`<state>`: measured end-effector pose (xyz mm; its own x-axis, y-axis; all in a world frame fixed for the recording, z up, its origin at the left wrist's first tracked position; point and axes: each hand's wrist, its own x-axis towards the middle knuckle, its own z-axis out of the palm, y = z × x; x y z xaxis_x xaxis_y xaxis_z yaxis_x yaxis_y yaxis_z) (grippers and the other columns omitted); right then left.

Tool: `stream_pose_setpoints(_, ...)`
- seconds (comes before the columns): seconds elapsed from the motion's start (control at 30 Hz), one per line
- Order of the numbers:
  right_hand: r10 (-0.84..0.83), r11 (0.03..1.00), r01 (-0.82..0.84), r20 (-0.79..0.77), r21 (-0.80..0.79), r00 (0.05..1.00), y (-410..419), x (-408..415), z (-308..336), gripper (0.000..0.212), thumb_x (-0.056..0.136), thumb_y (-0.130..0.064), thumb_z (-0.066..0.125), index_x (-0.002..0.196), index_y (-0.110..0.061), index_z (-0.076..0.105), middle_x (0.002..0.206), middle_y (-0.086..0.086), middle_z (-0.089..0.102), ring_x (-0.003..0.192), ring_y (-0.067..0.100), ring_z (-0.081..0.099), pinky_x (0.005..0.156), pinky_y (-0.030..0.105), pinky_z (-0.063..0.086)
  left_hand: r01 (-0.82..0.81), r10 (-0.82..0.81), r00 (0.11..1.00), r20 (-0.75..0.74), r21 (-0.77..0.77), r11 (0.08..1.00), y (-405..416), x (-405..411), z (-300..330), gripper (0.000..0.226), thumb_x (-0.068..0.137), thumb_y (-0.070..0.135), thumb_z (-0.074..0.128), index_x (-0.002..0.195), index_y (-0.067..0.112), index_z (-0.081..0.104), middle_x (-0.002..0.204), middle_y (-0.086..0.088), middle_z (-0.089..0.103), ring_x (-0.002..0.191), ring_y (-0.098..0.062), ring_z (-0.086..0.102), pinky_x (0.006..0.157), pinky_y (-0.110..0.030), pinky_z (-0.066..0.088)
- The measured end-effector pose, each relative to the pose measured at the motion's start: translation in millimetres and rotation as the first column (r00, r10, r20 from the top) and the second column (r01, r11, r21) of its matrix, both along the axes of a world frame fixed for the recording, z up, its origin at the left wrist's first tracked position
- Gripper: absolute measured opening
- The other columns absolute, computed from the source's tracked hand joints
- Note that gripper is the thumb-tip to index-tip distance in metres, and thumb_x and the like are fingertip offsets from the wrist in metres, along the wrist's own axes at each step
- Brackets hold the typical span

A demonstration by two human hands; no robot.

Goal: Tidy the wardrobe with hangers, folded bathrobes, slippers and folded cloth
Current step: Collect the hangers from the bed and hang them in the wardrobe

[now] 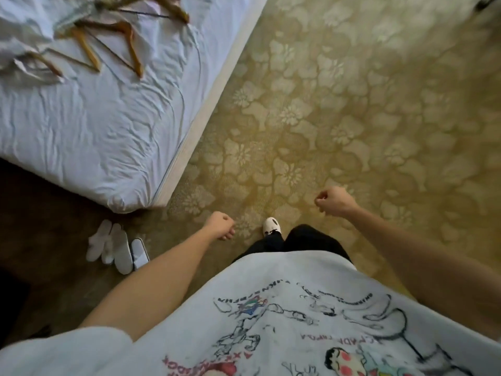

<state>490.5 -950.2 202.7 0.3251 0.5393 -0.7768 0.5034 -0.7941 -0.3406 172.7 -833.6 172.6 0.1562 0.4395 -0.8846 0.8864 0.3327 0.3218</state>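
Note:
Several wooden hangers (108, 42) lie scattered on the white bed sheet (103, 126) at the upper left. White cloth (21, 31) is bunched at the bed's far left corner, partly over a hanger. White slippers (118, 248) lie in a loose heap on the floor by the bed's near corner. My left hand (220, 225) is curled into a fist over the carpet, right of the slippers, holding nothing. My right hand (334, 200) is also fisted and holds nothing, further right and higher. No wardrobe or bathrobes are in view.
The bed's corner (130, 204) juts toward me at the left. A yellow floral carpet (352, 104) covers the floor ahead and to the right. My foot in a white shoe (272, 226) stands between my hands. Dark flooring lies at the lower left.

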Motion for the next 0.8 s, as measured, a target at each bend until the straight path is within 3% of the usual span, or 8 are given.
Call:
stream_pose_setpoints(0.13,-0.069,0.997,0.07,0.073,-0.021,0.995,34,81,2,0.019,0.092,-0.017,0.058,0.089,-0.007,0.074,0.076,0.006,0.074,0.07,0.022,0.071,0.07,0.038,0.062,0.068,-0.066,0.991,0.113,-0.011,0.998,71,110,12,0.017,0.1,0.015,0.055,0.098,0.007,0.069,0.073,-0.006,0.069,0.055,-0.014,0.062,0.047,-0.021,0.047)
stream_pose_setpoints(0.33,-0.13,0.982,0.143,0.105,-0.123,0.986,116,201,-23,0.02,0.095,-0.02,0.058,0.09,-0.009,0.072,0.078,0.004,0.073,0.067,0.016,0.069,0.051,0.023,0.05,0.103,-0.095,0.975,0.2,-0.031,0.994,197,251,6,0.02,0.101,0.015,0.053,0.104,0.003,0.069,0.081,-0.011,0.071,0.06,-0.017,0.062,0.052,-0.023,0.05)
stream_pose_setpoints(0.53,-0.134,0.982,0.146,0.097,-0.124,0.986,257,306,-28,0.024,0.091,-0.019,0.057,0.081,-0.005,0.074,0.069,0.005,0.073,0.059,0.017,0.068,0.057,0.032,0.059,-0.052,0.052,0.998,0.042,-0.008,0.999,323,313,9,0.016,0.101,0.013,0.054,0.096,0.006,0.067,0.073,-0.008,0.067,0.054,-0.015,0.059,0.046,-0.021,0.048)
stream_pose_setpoints(0.6,-0.092,0.99,0.099,0.069,-0.096,0.993,321,330,-21,0.025,0.088,-0.019,0.057,0.082,-0.002,0.074,0.071,0.008,0.073,0.061,0.02,0.069,0.063,0.039,0.06,-0.122,0.123,0.992,-0.019,0.022,0.992,364,321,13,0.016,0.101,0.011,0.054,0.093,0.004,0.067,0.07,-0.008,0.065,0.052,-0.015,0.057,0.044,-0.02,0.046)
stream_pose_setpoints(0.7,-0.003,1.0,0.004,0.027,-0.028,1.0,433,352,-9,0.025,0.089,-0.021,0.058,0.088,-0.002,0.073,0.078,0.012,0.074,0.066,0.023,0.07,0.065,0.036,0.059,-0.234,0.239,0.968,-0.073,0.068,0.97,421,325,16,0.02,0.099,0.008,0.056,0.082,0.006,0.066,0.069,-0.009,0.065,0.052,-0.018,0.058,0.048,-0.025,0.047)
stream_pose_setpoints(0.8,0.118,0.991,-0.118,-0.005,0.06,0.993,536,352,4,0.023,0.088,-0.022,0.057,0.089,-0.005,0.073,0.081,0.01,0.075,0.074,0.026,0.072,0.068,0.04,0.061,-0.294,0.3,0.947,-0.112,0.072,0.953,459,324,22,0.018,0.099,0.008,0.055,0.088,0.003,0.068,0.072,-0.01,0.066,0.052,-0.018,0.059,0.046,-0.023,0.046)
